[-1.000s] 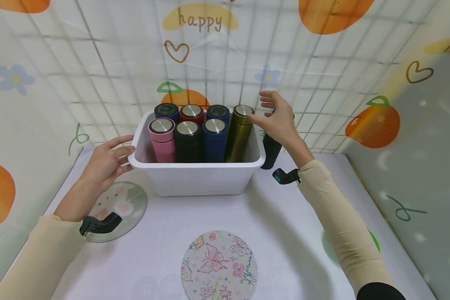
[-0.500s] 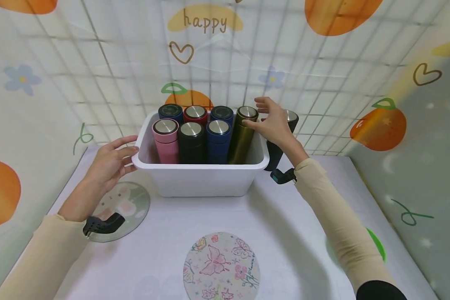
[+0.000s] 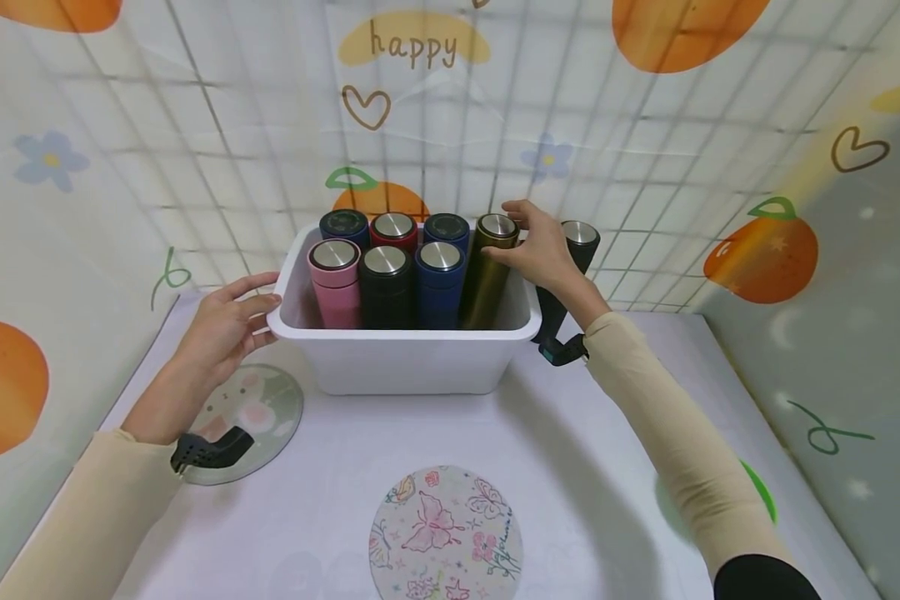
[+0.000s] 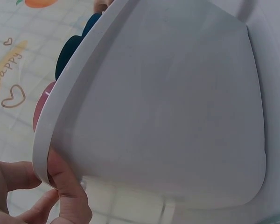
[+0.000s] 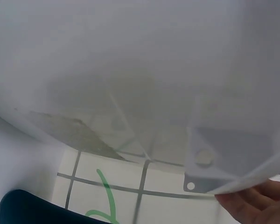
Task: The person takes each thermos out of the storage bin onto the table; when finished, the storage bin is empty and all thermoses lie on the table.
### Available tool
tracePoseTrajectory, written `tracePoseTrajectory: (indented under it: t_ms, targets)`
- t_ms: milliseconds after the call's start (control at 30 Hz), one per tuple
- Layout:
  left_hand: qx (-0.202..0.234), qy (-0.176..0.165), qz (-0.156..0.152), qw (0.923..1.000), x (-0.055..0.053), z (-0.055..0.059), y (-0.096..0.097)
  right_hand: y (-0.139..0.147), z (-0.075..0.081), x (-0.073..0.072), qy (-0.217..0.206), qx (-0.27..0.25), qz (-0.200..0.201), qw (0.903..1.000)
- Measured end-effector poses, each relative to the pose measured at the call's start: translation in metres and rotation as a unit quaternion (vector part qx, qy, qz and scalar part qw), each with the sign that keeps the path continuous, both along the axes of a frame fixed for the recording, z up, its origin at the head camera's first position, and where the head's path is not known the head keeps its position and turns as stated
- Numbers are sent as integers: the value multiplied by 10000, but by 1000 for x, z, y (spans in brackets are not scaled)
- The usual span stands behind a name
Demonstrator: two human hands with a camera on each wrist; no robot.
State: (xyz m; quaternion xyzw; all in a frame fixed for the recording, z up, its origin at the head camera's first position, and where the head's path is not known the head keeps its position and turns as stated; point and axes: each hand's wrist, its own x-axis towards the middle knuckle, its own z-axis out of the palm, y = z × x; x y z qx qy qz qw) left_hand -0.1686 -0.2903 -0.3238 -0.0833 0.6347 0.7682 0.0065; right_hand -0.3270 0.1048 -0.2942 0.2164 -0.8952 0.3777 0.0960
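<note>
A white plastic bin holds several upright thermoses. My left hand pinches the bin's left rim; the left wrist view has its fingers on both sides of that lip. At the bin's right end, my right hand grips the upper part of a tall gold thermos, thumb in front and fingers behind. Beside the gold one are a blue thermos, a black thermos and a pink thermos. A red thermos stands in the back row between two dark-lidded ones.
Outside the bin's right end stands a black thermos, partly behind my right wrist. A butterfly-print round mat lies in front. Another round mat is under my left forearm, and a green-edged disc by my right sleeve.
My right hand has moved left and slightly down, closing from beside the gold thermos onto its top. My left hand stays on the rim. The view has shifted slightly.
</note>
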Motion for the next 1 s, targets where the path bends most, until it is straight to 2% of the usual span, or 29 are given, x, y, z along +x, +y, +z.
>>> tracePoseTrajectory:
  t_ms: [300,633,733,1000]
  targets:
    - [14,-31,-72,10000,-4,1,1,-1,1,-1,147,201,-35,9997]
    - [92,-36,-43,9999,0,0,-1,-6,1,3,96,534,-135,9984]
    - [158,11,-86,9998,0,0,0,-6,3,4,125,538,-117,9984]
    - [244,-51,-127,9996,-1,0,-1,-1,2,6,-155,279,197,9993]
